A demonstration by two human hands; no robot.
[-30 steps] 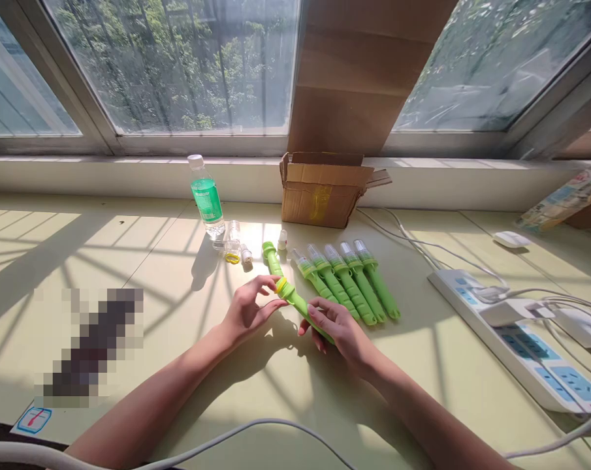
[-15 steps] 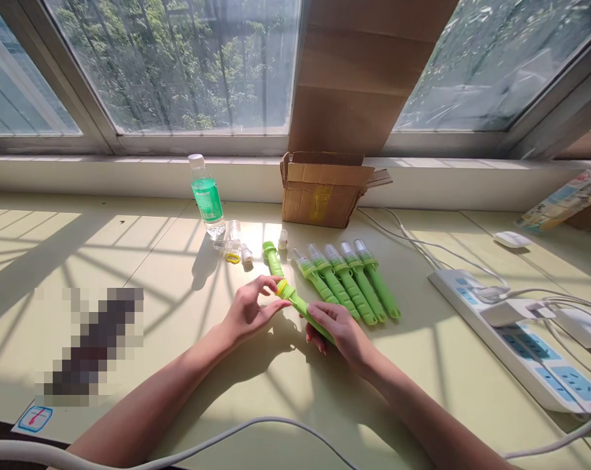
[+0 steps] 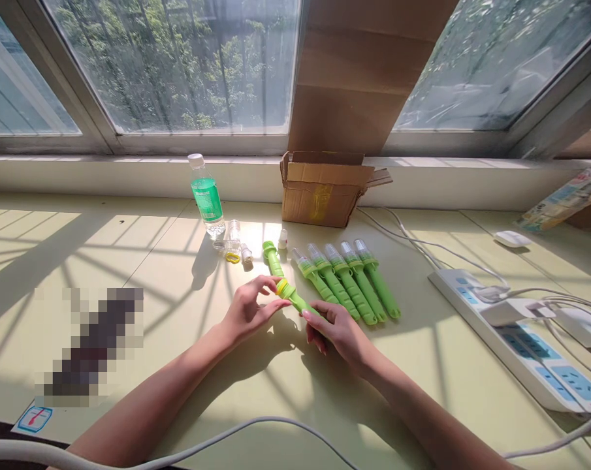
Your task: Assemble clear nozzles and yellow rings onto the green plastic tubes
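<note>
A green toy stick (image 3: 295,299) with a yellow ring at its upper end is held just above the table between both hands. My left hand (image 3: 249,311) pinches the yellow-ringed end with thumb and fingertips. My right hand (image 3: 337,331) wraps round the lower shaft and hides it. Behind the held stick lies another green stick (image 3: 273,258) on the table. To the right, a row of several green sticks with clear caps (image 3: 347,277) lies side by side.
A green-labelled water bottle (image 3: 206,196), small clear vials (image 3: 233,243) and an open cardboard box (image 3: 324,189) stand toward the window. A white power strip (image 3: 530,349) with cables lies at the right, and a white cable (image 3: 217,434) crosses the near edge.
My right hand has slid slightly up the shaft, covering more of it. The left hand and the stick have barely moved.
</note>
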